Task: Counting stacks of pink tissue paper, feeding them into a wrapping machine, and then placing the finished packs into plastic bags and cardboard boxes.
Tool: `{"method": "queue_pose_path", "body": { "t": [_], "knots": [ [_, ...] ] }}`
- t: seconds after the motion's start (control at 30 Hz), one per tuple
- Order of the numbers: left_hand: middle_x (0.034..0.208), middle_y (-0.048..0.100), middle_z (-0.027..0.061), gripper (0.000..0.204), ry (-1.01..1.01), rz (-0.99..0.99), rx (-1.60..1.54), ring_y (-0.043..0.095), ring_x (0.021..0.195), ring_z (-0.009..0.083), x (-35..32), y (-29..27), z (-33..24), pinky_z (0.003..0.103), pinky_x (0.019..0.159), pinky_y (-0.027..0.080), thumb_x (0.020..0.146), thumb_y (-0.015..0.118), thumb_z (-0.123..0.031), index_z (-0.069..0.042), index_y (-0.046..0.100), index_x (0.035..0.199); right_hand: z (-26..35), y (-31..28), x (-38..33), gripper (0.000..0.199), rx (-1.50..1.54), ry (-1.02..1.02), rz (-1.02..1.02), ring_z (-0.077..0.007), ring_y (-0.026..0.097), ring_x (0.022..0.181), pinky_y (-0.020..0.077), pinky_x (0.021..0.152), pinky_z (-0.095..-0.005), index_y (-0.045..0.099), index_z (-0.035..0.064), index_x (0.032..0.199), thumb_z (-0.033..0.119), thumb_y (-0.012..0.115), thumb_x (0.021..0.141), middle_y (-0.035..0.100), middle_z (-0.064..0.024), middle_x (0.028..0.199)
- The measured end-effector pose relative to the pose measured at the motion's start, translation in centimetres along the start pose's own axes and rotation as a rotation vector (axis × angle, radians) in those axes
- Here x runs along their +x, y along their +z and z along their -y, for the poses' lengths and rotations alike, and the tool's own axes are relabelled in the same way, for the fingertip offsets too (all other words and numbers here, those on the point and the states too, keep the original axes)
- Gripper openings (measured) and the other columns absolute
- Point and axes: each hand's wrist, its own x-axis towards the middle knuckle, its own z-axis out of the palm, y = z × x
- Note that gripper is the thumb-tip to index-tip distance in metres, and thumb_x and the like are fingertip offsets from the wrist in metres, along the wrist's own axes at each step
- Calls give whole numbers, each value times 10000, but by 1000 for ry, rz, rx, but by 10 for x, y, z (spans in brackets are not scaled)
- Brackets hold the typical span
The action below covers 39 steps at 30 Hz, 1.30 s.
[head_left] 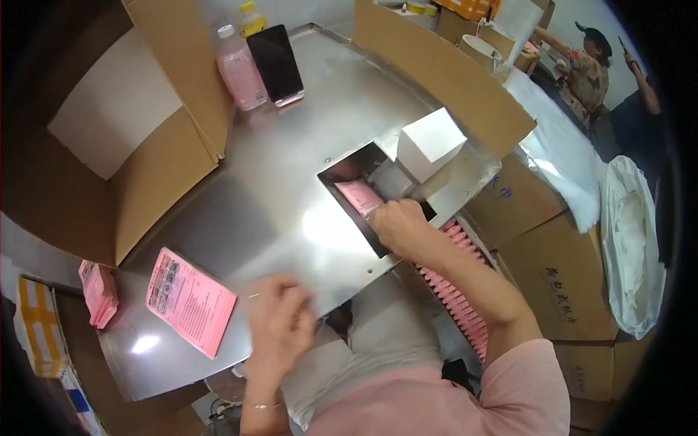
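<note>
A small pink packet (359,196) lies tilted in the rectangular opening of the metal table (283,189). My right hand (403,229) reaches over that opening with its fingers closed on the packet's near end. The fingertips are partly hidden behind the knuckles. Over the table's front edge hovers my left hand (280,327), smeared by motion, so its fingers cannot be read clearly. Just left of it, a stack of pink printed sheets (190,301) rests on the metal. A white box (430,145) stands at the opening's far right edge.
A large open carton (156,196) takes up the left side. Behind it stand a pink bottle (241,69) and a propped phone (275,65). More pink packs (98,294) sit at the far left. Rows of pink packets (462,291) lie below the table's right edge. Two people are at the back right.
</note>
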Motion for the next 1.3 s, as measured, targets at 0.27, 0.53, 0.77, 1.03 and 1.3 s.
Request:
{"method": "queue_pose_path", "body": {
  "t": [0.27, 0.53, 0.77, 1.03, 1.3],
  "knots": [
    [1061, 581, 172, 215, -525, -178, 606, 521, 1082, 339, -57, -66, 80, 505, 1071, 281, 805, 587, -93, -58, 555, 1015, -63, -22, -8, 217, -194, 197, -1061, -276, 567, 936, 430, 807, -427, 676, 22, 1011, 142, 697, 832, 583, -111, 963],
    [1035, 575, 157, 191, -492, -223, -12, 545, 1025, 347, -17, -53, 33, 419, 960, 411, 952, 515, -57, -19, 564, 1133, -66, -26, -2, 143, -13, 185, -1095, -264, 573, 839, 429, 785, -413, 707, 41, 927, 163, 634, 908, 577, -94, 874],
    [875, 499, 129, 304, -112, 38, 140, 496, 871, 302, 23, 24, 2, 402, 727, 361, 828, 733, -179, -23, 610, 1058, -75, -29, -14, 174, 151, 142, -1048, -310, 575, 856, 467, 787, -424, 695, 18, 1015, 110, 625, 885, 598, -129, 893],
    [1388, 433, 266, 490, 34, 103, -48, 446, 1250, 447, 24, 41, -9, 508, 1056, 356, 771, 739, -179, 1, 555, 1188, 11, -5, -27, 412, 81, -351, -1054, -353, 614, 1028, 447, 977, -550, 619, 33, 1192, 44, 592, 782, 627, -160, 1022],
    [1529, 274, 297, 874, -110, 39, 60, 249, 1421, 500, 35, 49, -15, 687, 1079, 214, 704, 780, -352, -11, 401, 1413, 71, 2, 10, 342, 87, -483, -737, -331, 602, 946, 376, 1042, -620, 614, -3, 1056, 147, 634, 750, 612, -177, 968]
  ]
}}
